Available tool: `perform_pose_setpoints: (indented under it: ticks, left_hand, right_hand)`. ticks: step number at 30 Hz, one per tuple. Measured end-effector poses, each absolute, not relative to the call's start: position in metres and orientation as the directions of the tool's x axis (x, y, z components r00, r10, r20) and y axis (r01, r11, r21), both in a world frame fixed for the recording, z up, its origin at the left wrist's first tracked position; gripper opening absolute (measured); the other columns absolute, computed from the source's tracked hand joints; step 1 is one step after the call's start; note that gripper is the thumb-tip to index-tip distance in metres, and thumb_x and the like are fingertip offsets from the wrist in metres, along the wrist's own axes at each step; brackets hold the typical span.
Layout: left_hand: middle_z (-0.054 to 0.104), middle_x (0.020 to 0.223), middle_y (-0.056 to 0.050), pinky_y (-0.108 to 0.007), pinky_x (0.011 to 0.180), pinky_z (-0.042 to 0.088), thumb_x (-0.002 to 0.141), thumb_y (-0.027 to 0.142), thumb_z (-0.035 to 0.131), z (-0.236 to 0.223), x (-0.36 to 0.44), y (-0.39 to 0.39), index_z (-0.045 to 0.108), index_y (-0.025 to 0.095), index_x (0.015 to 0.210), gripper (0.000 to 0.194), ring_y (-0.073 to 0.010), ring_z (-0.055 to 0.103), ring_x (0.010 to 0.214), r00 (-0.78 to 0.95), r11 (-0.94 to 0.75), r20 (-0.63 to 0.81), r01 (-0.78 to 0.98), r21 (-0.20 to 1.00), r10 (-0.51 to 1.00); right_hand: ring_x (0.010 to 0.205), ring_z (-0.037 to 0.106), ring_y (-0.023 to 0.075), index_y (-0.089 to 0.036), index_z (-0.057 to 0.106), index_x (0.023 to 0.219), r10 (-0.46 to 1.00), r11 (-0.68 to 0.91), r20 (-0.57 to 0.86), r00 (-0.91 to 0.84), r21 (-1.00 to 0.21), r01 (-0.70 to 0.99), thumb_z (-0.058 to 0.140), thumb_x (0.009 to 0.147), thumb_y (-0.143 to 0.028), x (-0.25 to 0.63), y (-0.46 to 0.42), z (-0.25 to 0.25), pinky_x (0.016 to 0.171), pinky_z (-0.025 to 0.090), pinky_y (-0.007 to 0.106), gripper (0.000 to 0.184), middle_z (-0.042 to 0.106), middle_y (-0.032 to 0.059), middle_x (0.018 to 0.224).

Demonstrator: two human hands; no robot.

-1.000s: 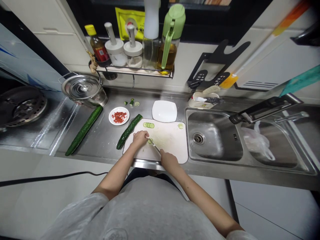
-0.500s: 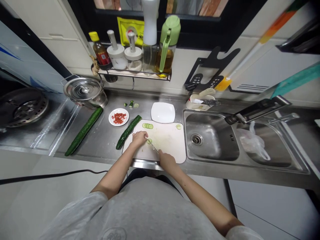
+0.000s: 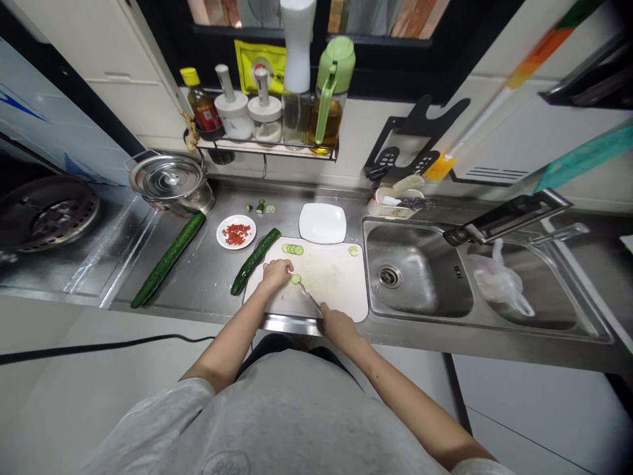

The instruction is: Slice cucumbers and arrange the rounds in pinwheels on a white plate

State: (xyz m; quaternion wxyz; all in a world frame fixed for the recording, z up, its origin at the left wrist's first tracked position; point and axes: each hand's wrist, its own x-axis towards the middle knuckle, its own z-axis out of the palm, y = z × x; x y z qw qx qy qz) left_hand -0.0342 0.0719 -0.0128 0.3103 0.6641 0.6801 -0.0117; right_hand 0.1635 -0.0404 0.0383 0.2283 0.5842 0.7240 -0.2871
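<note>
My right hand (image 3: 339, 328) is wrapped round the handle of a knife (image 3: 310, 297), whose blade points up and left over the white cutting board (image 3: 331, 284). The blade's tip is at a pale green cucumber slice (image 3: 295, 279). Just left of this slice, my left hand (image 3: 277, 274) rests on the board with its fingers curled together; what they hold, if anything, is hidden. A row of overlapping cucumber slices (image 3: 293, 249) lies at the board's far left. More slices (image 3: 353, 251) sit in its far right corner. A dark green cucumber (image 3: 254, 262) lies along the board's left edge.
Behind the board stands a white square dish (image 3: 322, 223). A plate of chopped red pieces (image 3: 236, 232), cucumber ends (image 3: 260, 207), a second cucumber (image 3: 168, 260) and a lidded steel pot (image 3: 172, 183) are to the left. The sink (image 3: 420, 270) adjoins the board's right side.
My right hand has drawn the knife slightly right and toward me, so its tip has come off the slice's left side. My left hand has hardly moved.
</note>
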Motion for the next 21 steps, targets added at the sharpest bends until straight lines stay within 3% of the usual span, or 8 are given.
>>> perform_pose_setpoints:
  ticks: [5, 13, 21]
  left_hand:
    - [0.068, 0.104, -0.004, -0.040, 0.090, 0.031, 0.078, 0.019, 0.051, -0.010, -0.031, 0.067, 0.067, 0.027, 0.097, 0.026, -0.0249, 0.053, 0.104, 0.078, 0.085, -0.413, 0.928, 0.362, 0.907]
    - [0.063, 0.110, -0.007, -0.040, 0.088, 0.027, 0.079, 0.020, 0.053, -0.009, -0.018, 0.051, 0.064, 0.022, 0.092, 0.017, -0.0258, 0.048, 0.108, 0.074, 0.045, -0.341, 0.943, 0.329, 0.937]
    - [0.068, 0.088, -0.002, -0.038, 0.086, 0.027, 0.081, 0.015, 0.050, 0.002, -0.013, 0.045, 0.060, 0.023, 0.086, 0.015, -0.0219, 0.054, 0.097, 0.040, 0.131, -0.352, 0.884, 0.448, 0.935]
  right_hand:
    - [0.091, 0.065, 0.0256, -0.017, 0.044, 0.121, 0.705, 0.128, -0.679, -0.206, -0.163, 0.978, 0.036, 0.091, -0.015, 0.171, -0.047, 0.042, 0.067, 0.038, 0.029, 0.031, 0.068, 0.0154, 0.094]
    - [0.088, 0.063, 0.0216, -0.015, 0.046, 0.116, 0.741, 0.080, -0.633, -0.223, -0.247, 0.966, 0.036, 0.094, -0.020, 0.187, -0.052, 0.037, 0.064, 0.031, 0.026, 0.025, 0.068, 0.0135, 0.096]
    - [0.085, 0.063, 0.0196, -0.016, 0.048, 0.111, 0.814, -0.019, -0.565, -0.132, -0.253, 0.967, 0.035, 0.095, -0.022, 0.208, -0.056, 0.024, 0.065, 0.029, 0.026, 0.022, 0.068, 0.0110, 0.093]
